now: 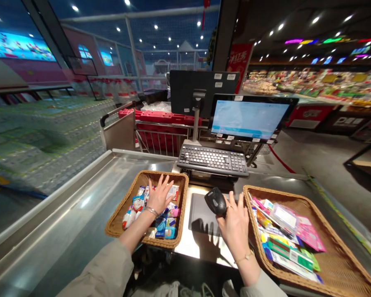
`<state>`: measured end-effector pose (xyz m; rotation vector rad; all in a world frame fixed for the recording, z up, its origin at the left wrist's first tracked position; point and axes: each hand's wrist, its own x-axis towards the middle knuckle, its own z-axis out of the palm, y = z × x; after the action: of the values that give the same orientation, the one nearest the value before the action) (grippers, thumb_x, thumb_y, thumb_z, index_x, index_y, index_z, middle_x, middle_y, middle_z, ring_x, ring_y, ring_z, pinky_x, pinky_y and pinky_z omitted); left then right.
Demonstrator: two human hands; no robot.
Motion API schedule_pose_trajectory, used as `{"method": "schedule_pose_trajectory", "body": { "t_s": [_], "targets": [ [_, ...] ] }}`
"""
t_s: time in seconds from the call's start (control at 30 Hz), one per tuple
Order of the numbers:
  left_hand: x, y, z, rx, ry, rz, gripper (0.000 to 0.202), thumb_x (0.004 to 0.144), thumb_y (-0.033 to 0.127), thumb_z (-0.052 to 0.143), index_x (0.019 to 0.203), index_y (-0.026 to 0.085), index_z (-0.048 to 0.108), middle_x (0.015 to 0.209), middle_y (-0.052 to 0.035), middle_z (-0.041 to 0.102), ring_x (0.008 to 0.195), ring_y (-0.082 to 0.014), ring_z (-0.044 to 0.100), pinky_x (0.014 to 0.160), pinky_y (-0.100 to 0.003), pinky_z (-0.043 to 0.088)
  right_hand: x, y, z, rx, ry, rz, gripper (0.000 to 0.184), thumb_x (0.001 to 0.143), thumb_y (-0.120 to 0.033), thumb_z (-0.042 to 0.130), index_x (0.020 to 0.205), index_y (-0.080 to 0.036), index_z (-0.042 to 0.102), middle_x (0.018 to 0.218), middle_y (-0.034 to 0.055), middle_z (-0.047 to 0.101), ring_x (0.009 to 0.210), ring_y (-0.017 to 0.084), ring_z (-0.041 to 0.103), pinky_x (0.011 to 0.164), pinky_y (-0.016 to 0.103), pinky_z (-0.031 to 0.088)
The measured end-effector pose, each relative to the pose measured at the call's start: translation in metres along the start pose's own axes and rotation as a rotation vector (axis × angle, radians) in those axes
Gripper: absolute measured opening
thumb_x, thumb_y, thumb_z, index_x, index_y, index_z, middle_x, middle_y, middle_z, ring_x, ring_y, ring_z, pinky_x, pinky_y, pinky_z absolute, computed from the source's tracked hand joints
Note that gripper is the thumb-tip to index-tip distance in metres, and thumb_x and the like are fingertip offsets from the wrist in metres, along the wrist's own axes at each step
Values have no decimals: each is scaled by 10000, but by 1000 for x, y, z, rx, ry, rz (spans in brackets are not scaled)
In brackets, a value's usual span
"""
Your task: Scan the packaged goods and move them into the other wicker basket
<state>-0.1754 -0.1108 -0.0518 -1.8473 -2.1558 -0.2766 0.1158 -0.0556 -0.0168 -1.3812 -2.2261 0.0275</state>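
Observation:
My left hand is open, fingers spread, over the left wicker basket. Small packaged snacks fill that basket, among them white-and-red wrapped sweets and blue packets; the hand hides some, and I cannot tell whether it touches any. In my right hand is a black barcode scanner, its head pointing left above the counter. Part of its grip is hidden by the hand. Beside the right hand stands the right wicker basket, holding a clear plastic box, a pink packet and a green-and-white pack.
A keyboard sits behind the baskets, below a lit screen and a second monitor's dark back. A grey pad lies between the baskets. Metal counter extends left. Beyond it are stacked bottle packs and a cart.

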Motion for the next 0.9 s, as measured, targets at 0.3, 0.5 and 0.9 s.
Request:
{"method": "schedule_pose_trajectory", "body": {
  "t_s": [0.3, 0.5, 0.9],
  "targets": [
    [-22, -32, 16, 9, -130, -79, 520, 887, 422, 508, 1382, 269, 455, 1550, -91, 281, 1446, -334, 174, 1086, -709, -80, -1, -8, 9, 18, -82, -2, 510, 784, -149, 454, 1292, -138, 503, 1505, 122, 353, 1456, 327, 53, 1077, 564, 295],
    [-36, -44, 28, 1, -244, -88, 538, 839, 370, 581, 1363, 315, 474, 1535, -85, 324, 1440, -352, 184, 1062, -735, -82, -4, -8, 16, 4, -83, -38, 499, 798, -158, 452, 1295, -132, 499, 1496, 121, 368, 1453, 333, 69, 1071, 551, 309],
    [-44, -32, 25, 62, -378, -4, 390, 797, 575, 573, 994, 268, 712, 1466, -62, 452, 1423, -369, 220, 1097, -682, -62, -6, -8, 18, 1, -116, -21, 487, 810, -170, 464, 1293, -124, 505, 1491, 129, 377, 1453, 332, 80, 1076, 542, 317]
  ]
}}
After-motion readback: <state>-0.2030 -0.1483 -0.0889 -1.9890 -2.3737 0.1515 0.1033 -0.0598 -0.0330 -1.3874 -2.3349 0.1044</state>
